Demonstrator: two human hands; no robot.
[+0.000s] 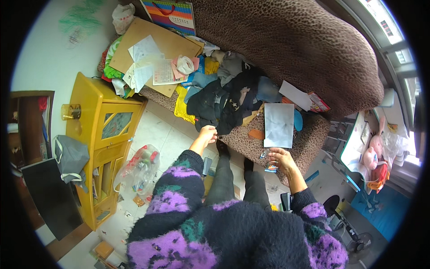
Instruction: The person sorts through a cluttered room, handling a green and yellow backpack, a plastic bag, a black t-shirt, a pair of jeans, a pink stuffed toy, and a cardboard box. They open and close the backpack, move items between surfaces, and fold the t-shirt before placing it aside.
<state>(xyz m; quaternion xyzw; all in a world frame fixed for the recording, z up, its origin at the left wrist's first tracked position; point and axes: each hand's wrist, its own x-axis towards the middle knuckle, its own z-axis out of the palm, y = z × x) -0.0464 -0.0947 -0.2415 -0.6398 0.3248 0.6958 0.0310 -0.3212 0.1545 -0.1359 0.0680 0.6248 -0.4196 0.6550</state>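
Note:
My left hand (208,134), its fingers curled, is at the front edge of a heap of dark clothes (231,104) on a leopard-print sofa (265,30). Whether it grips any cloth I cannot tell. My right hand (283,161) pinches a small shiny plastic wrapper (264,154) by the seat's front edge. A blue packet (270,168) shows just under those fingers. Beyond that hand lies a flat grey-white sheet (278,125), with an orange-brown piece (256,134) to its left. A blue round thing (298,120) is partly hidden behind the sheet.
A board (124,50) bearing papers (168,72) lies on the sofa's left end. Left stands a yellow cabinet (87,111); a clear plastic bag (141,168) sits on the tiled floor. Right are a table (352,144) with a pink plush toy (372,153) and a fan (359,242).

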